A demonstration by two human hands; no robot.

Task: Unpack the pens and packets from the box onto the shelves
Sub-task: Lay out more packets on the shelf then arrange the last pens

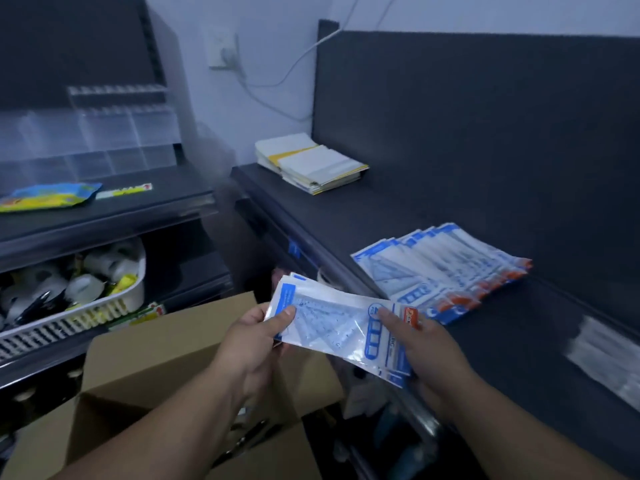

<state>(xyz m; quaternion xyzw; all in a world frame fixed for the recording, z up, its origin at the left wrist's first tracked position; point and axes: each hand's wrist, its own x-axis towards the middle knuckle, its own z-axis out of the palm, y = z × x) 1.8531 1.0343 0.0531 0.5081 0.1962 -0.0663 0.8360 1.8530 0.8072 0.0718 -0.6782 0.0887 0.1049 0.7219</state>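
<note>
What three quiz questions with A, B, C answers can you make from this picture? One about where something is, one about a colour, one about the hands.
1. Where does the fanned row of packets lie?
A. On the floor.
B. On the dark shelf at right.
C. Pinned to the wall.

2. What colour is the stripe on the paper stack at the back?
A. Yellow.
B. Purple.
C. Green.

3. What are the left hand and right hand doing?
A. Both hang empty.
B. Only the left holds something.
C. Both grip the held packets.

Answers: 1 B, the row rests flat on the shelf top. 2 A, a yellow band crosses the stack. 3 C, each thumb presses on one end of the bundle.
</note>
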